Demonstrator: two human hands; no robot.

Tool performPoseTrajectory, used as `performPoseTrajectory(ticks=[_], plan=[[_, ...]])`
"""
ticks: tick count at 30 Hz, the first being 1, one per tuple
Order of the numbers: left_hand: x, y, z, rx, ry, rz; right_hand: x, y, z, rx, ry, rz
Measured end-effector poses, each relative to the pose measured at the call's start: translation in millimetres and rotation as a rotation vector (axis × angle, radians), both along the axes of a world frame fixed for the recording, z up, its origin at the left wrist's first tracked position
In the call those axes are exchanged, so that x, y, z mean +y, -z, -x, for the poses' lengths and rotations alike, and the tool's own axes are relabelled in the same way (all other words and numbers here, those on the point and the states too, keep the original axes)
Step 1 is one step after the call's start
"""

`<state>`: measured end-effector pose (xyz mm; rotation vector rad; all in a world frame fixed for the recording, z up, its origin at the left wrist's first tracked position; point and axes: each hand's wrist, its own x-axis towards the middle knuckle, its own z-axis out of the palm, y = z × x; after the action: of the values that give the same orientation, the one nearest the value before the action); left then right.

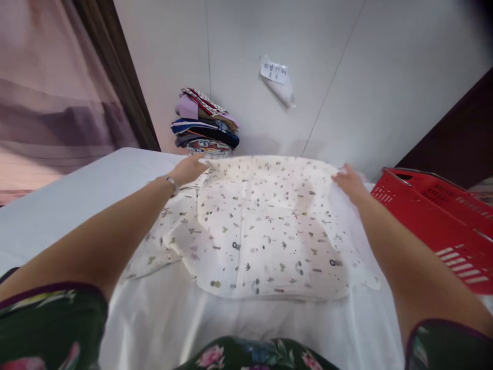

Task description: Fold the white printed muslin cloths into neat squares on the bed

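A cream cloth garment point(269, 236) with small printed figures lies spread over the white-covered table point(146, 318), its far edge lifted. My left hand point(190, 169) pinches the far left corner of that edge. At the far right corner, my right hand point(349, 184) has its fingers closed on the same cloth, slightly blurred. A sleeve-like part of the garment sticks out at the left, under my left forearm. Creases run down and across the middle of the cloth.
A stack of folded clothes point(208, 123) stands at the far edge, left of centre. To the right is a red plastic basket point(447, 221). A labelled plastic bag point(278, 82) hangs on the pale wall behind. A curtain point(57, 92) hangs at the far left.
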<state>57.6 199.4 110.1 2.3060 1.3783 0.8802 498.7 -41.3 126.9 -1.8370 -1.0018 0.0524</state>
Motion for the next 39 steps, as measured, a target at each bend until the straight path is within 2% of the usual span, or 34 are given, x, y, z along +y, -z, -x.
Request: performPoseTrajectory(ticks=[1, 3, 5, 7, 9, 11, 13, 15, 19, 21, 25, 28, 30, 32, 34, 37, 39], plan=[[-16.8, 10.4, 9.1, 0.075, 0.040, 0.126, -15.0, 22.2, 9.0, 0.063, -0.083, 0.147], [-59.1, 29.2, 32.3, 0.194, 0.162, 0.201, -53.5, 62.3, 26.6, 0.067, -0.203, 0.351], [-107.4, 46.9, 57.0, 0.307, 0.299, 0.182, -97.8, 93.9, 43.3, -0.020, -0.267, 0.422], [-153.8, 64.8, 77.7, 0.325, 0.439, 0.131, -139.9, 115.6, 59.1, -0.112, -0.316, 0.419], [-191.0, 82.5, 90.7, 0.294, 0.572, 0.059, -172.8, 128.3, 74.0, -0.179, -0.382, 0.391], [-214.4, 97.6, 94.9, 0.299, 0.605, 0.003, -192.7, 134.5, 86.8, -0.209, -0.487, 0.428], [-224.6, 107.3, 92.1, 0.314, 0.595, -0.042, -199.9, 136.5, 95.7, -0.249, -0.569, 0.482], [-226.3, 110.2, 86.2, 0.340, 0.588, -0.079, -198.8, 136.0, 99.8, -0.315, -0.599, 0.509], [-224.7, 101.6, 78.2, 0.382, 0.591, -0.152, -194.1, 130.5, 101.2, -0.385, -0.605, 0.496], [-225.7, 93.6, 77.3, 0.355, 0.548, -0.189, -195.4, 126.1, 107.3, -0.365, -0.582, 0.464], [-229.2, 69.6, 69.7, 0.144, 0.340, -0.126, -191.9, 115.8, 141.6, -0.342, -0.585, 0.416], [-229.2, 44.9, 56.6, -0.034, 0.145, -0.079, -175.1, 109.9, 167.8, -0.414, -0.619, 0.408], [-226.9, 28.1, 50.2, -0.090, 0.073, -0.128, -161.6, 107.7, 171.2, -0.493, -0.576, 0.431], [-223.9, 14.0, 49.9, -0.085, 0.057, -0.198, -151.9, 106.4, 158.3, -0.568, -0.468, 0.497], [-221.8, 5.4, 56.3, -0.003, 0.087, -0.251, -149.5, 104.9, 130.9, -0.611, -0.316, 0.589], [-221.2, 6.4, 71.9, 0.264, 0.222, -0.271, -159.9, 99.2, 78.0, -0.626, -0.071, 0.699], [-220.3, 14.2, 80.9, 0.439, 0.320, -0.279, -171.2, 92.0, 46.8, -0.634, 0.018, 0.716]])
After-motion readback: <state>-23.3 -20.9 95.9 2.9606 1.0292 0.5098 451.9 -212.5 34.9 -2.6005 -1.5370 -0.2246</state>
